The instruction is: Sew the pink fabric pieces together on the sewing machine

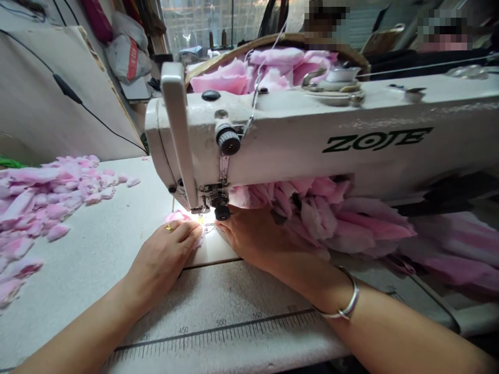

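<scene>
A pink fabric strip (177, 216) lies on the white table (89, 259) at the presser foot (200, 210) of a ZOTE sewing machine (273, 124), long axis running rightward. The left hand (161, 257) presses it, fingers together; the right hand (249, 234) lies spread, pinching nothing.

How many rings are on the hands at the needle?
1: a gold ring on the left hand; the right hand's fingers are partly hidden, so another may be unseen.
</scene>
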A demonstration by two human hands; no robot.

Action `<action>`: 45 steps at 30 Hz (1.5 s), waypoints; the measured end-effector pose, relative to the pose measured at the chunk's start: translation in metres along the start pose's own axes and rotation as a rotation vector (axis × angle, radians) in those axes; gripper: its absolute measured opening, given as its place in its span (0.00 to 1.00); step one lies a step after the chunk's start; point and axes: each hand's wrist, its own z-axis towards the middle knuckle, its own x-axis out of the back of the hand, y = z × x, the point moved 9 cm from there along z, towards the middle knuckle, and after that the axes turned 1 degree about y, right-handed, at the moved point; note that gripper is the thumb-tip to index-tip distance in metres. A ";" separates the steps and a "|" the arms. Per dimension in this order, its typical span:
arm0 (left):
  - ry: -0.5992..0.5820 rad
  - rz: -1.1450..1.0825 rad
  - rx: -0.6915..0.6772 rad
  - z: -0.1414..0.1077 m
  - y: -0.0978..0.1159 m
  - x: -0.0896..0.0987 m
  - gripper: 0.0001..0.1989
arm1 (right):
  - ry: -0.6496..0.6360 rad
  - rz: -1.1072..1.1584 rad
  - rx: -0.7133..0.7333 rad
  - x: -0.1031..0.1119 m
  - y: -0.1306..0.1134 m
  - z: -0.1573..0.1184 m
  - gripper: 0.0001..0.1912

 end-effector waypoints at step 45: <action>0.138 0.194 -0.002 0.009 -0.003 0.015 0.05 | 0.140 -0.054 0.282 0.012 -0.024 -0.013 0.07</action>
